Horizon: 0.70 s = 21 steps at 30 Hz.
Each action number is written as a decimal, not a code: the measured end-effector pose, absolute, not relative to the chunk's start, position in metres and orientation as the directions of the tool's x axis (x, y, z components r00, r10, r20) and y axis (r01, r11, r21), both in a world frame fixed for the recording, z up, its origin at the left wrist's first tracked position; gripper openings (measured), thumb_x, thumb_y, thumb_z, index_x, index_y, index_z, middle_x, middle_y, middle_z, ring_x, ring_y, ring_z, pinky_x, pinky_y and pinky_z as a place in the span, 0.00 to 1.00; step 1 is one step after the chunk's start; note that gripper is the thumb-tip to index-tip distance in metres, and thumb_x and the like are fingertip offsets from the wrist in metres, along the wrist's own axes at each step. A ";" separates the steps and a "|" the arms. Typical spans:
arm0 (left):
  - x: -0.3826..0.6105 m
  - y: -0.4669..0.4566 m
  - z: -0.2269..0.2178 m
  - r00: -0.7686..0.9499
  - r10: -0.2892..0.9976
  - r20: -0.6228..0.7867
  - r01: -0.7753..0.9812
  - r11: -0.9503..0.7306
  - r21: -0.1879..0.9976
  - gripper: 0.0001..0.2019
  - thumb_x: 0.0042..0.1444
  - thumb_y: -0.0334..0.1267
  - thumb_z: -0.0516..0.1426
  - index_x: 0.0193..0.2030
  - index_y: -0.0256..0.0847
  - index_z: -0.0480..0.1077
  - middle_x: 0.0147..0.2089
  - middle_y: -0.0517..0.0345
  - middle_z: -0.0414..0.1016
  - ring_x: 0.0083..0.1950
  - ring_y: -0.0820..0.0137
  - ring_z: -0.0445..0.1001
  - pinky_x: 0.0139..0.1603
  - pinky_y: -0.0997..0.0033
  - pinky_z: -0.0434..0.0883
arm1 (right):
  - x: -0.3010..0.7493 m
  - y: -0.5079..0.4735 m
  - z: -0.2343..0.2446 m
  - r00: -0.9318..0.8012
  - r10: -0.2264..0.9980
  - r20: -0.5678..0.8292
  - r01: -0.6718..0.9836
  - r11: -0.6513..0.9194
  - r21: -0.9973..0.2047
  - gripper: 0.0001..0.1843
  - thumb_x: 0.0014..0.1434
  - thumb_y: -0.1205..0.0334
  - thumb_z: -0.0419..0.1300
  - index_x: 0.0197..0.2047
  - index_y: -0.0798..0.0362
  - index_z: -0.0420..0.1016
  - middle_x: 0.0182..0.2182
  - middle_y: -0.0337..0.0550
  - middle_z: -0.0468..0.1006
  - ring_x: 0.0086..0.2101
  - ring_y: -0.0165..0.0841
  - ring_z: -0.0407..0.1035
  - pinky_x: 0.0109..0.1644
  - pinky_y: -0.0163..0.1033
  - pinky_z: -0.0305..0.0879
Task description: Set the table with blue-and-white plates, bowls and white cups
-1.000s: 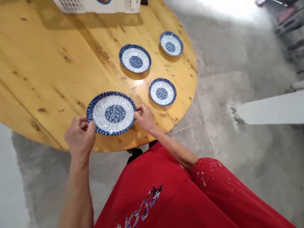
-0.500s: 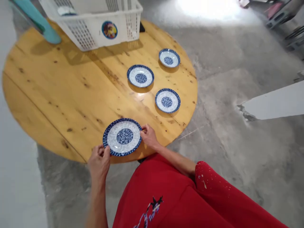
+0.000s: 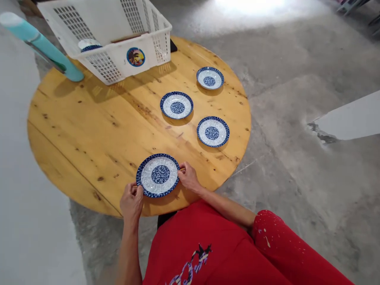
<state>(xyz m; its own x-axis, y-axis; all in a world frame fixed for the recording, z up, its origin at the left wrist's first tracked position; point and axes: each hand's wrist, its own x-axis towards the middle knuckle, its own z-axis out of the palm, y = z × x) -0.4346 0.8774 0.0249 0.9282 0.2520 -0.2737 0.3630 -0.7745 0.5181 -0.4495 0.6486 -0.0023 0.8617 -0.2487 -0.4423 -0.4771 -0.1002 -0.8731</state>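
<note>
1. While the left hand (image 3: 131, 200) pinches one side of the large plate (image 3: 160, 174), the right hand (image 3: 189, 177) grips the opposite rim; this two-sided hold presumably keeps it level.
2. The large plate is located just inside the near edge of the round table (image 3: 97, 130). Contact between its base and the wood cannot be determined.
3. Toward the right edge sit the middle plate (image 3: 177, 107), right plate (image 3: 212, 133) and far plate (image 3: 209, 79), all face up. Spacing between them probably prevents rims knocking.
4. At the far edge stands a white basket (image 3: 102, 69), likely positioned out of the arms' way; blue-rimmed crockery (image 3: 89, 46) shows inside.
</note>
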 end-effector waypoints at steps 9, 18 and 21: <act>-0.402 0.920 0.023 0.974 0.057 -0.220 0.167 -0.837 0.522 0.20 0.58 0.48 0.51 0.48 0.38 0.73 0.34 0.54 0.75 0.39 0.65 0.74 0.43 0.68 0.64 | -0.466 0.699 -0.007 0.818 -0.399 -0.414 -0.439 0.031 -0.898 0.07 0.58 0.69 0.58 0.42 0.56 0.68 0.35 0.38 0.75 0.31 0.29 0.71 0.37 0.34 0.62; -0.355 0.951 0.011 0.958 -0.167 -0.234 -0.009 -0.833 0.553 0.19 0.63 0.44 0.52 0.53 0.38 0.74 0.35 0.55 0.76 0.40 0.65 0.73 0.42 0.69 0.61 | -0.456 0.745 -0.009 0.708 -0.605 -0.365 -0.433 0.037 -0.901 0.09 0.56 0.68 0.56 0.41 0.58 0.68 0.36 0.43 0.76 0.34 0.32 0.71 0.40 0.35 0.64; -0.342 0.948 0.007 0.944 -0.234 -0.234 -0.070 -0.833 0.549 0.19 0.64 0.44 0.52 0.55 0.37 0.74 0.38 0.53 0.77 0.43 0.63 0.74 0.43 0.69 0.61 | -0.453 0.747 -0.013 0.673 -0.657 -0.340 -0.435 0.020 -0.900 0.08 0.56 0.68 0.56 0.41 0.58 0.68 0.37 0.43 0.75 0.34 0.32 0.70 0.41 0.35 0.63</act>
<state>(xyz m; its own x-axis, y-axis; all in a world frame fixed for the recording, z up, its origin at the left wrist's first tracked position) -0.3422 0.9484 0.0066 0.9435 -0.2341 -0.2344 -0.0702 -0.8328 0.5492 -0.4534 0.7472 -0.0127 0.6731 -0.6565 -0.3405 -0.4353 0.0205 -0.9001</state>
